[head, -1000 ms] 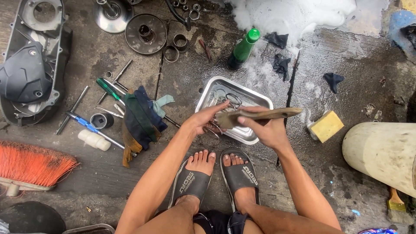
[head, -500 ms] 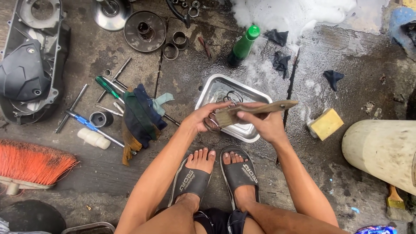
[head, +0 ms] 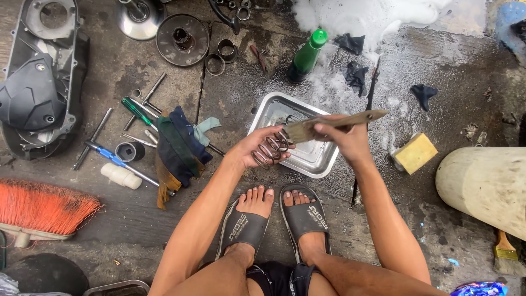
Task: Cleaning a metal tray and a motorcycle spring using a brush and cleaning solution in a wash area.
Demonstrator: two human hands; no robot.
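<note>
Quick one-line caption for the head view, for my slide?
Left hand holds a coil spring over a metal tray while the right hand brushes it with a paintbrush.

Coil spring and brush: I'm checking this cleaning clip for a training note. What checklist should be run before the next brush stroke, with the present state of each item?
1. Left hand grips the coil spring: ok.
2. Right hand holds the paintbrush: ok.
3. Bristles meet the spring: ok.
4. Spring sits over the metal tray: ok.
5. Liquid in the tray: cannot tell.
6. Green bottle upright, apart from both hands: ok.
</note>
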